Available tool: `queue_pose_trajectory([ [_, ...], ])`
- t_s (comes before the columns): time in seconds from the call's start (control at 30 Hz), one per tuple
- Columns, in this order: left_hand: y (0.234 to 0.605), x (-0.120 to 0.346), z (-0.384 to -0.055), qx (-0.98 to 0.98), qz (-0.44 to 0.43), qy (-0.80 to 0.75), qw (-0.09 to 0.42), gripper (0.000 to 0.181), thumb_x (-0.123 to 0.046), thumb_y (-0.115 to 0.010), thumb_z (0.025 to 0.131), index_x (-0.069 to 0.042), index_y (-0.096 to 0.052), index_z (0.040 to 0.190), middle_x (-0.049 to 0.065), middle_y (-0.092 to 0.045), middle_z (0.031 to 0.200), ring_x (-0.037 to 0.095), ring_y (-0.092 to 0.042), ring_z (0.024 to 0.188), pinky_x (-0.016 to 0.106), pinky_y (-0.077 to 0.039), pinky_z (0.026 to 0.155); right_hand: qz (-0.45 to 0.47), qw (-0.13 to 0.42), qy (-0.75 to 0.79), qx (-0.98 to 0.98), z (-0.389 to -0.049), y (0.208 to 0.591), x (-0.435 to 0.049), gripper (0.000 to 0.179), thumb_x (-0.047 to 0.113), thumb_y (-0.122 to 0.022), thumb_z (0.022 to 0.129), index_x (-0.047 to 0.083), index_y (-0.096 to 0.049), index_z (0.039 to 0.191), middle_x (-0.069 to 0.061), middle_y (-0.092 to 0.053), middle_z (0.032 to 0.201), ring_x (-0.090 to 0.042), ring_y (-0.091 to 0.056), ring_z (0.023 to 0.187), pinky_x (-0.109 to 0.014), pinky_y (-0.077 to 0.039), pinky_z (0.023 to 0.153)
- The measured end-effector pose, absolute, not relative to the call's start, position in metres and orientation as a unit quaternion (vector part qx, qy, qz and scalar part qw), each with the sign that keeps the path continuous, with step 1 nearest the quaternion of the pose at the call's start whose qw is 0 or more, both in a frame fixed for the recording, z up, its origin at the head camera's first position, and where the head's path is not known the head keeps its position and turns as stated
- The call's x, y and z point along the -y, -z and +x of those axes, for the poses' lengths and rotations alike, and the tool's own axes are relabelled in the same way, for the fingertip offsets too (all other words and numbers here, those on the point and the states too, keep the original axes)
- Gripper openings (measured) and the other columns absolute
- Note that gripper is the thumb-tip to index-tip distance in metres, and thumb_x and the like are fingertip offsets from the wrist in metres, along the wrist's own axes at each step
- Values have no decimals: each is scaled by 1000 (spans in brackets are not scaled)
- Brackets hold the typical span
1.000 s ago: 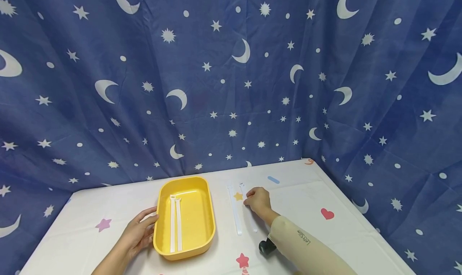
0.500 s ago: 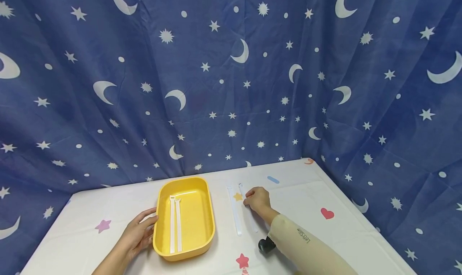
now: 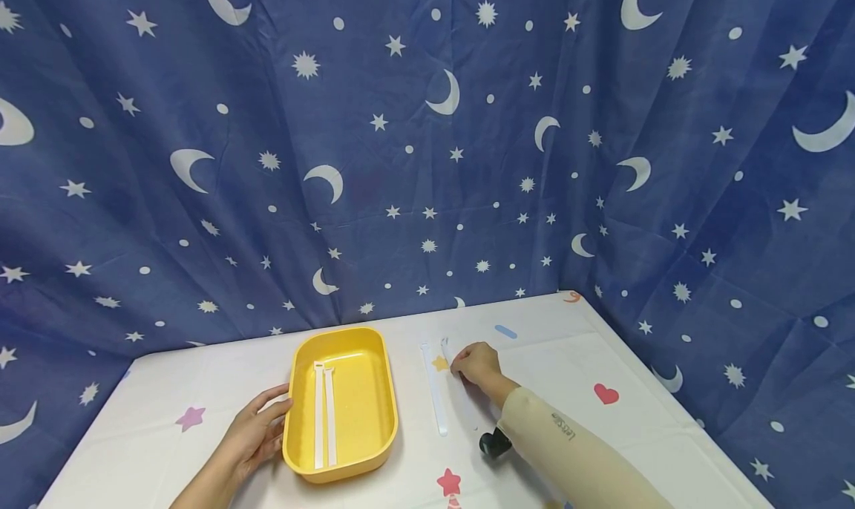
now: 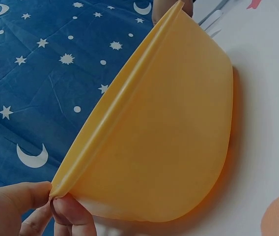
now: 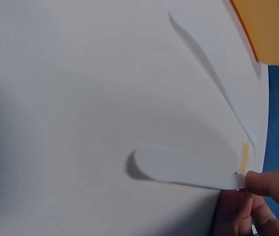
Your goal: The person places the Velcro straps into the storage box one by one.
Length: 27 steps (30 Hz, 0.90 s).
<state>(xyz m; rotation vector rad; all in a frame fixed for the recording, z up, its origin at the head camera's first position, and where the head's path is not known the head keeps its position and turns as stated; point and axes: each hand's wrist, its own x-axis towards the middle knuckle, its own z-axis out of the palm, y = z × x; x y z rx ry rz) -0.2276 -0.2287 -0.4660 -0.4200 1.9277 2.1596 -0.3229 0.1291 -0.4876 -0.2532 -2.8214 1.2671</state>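
Note:
In the head view, a yellow tray [image 3: 366, 412] stands on the white cloth, left of centre. My left hand [image 3: 252, 433] pinches its left rim; the left wrist view shows thumb and fingers at the tray's edge [image 4: 169, 128]. Two white slotted straps [image 3: 331, 420] lie side by side in the tray. Right of it, another white strap [image 3: 434, 394] lies on the cloth. Beside that one, my right hand [image 3: 479, 363] pinches a similar white strap [image 5: 188, 169] between thumb and fingers. The free end of this strap casts a shadow close beneath it.
The white cloth [image 3: 554, 405] is printed with stars and a red heart [image 3: 605, 394]. A blue curtain [image 3: 374, 197] with moons and stars rises behind the table and along its right side. A black wrist camera [image 3: 494, 444] sits under the right sleeve.
My right hand has shifted up a little, and the near end of its strap shows more faintly by the wrist. My left hand and the tray have stayed in place.

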Motion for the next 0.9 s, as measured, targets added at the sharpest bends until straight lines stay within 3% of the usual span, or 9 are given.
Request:
queue_pose_trajectory([
  [0.37,466,229,-229,-650,-145,-738,108,54,-20,-56,89,-10,-31,137,6,-61,98,16,-60,81,29,-54,68,-93,-9,-418,904,-325,474,-129,10,12,-71,71,8,-63,65,-1,-54,50,-11,-47,44,-19,-37,39],
  [0.7,466,229,-229,-654,-138,-736,105,54,-19,-54,90,-8,-30,137,9,-59,101,19,-59,85,35,-53,74,-133,-75,-506,849,-325,473,-132,8,6,-69,72,3,-63,76,-6,-57,58,-13,-50,43,-24,-48,41],
  [0.9,466,229,-228,-656,-137,-734,106,53,-18,-53,90,-8,-30,137,10,-59,102,18,-59,84,34,-53,73,-142,-113,-556,811,-325,469,-138,17,2,-69,73,-1,-64,89,-6,-61,65,-13,-56,49,-26,-52,49],
])
